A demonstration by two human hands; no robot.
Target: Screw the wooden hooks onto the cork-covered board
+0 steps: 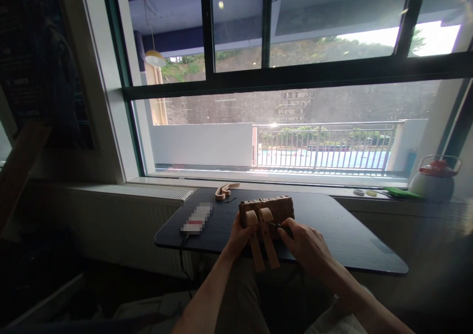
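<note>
A rough brown block [284,206] with a bark-like face is held at the near edge of the table. Two pale tan strips [271,250] curl over it in loops and hang down in front. My left hand [240,235] is closed around the block's left end, its thumb pressing near the left strip. In my right hand [305,238] is a thin dark tool [274,224] with a dark handle, its kind too small to tell. The tool's tip points left and meets the right strip, just below its loop.
On the dark table [325,220] lie curled tan strips [221,192] and small dark pieces [231,199] at the back. A pale blurred-out device [196,219] with a cable [182,255] sits on the left. A red-lidded jug [436,179] and a green object [402,193] stand by the window.
</note>
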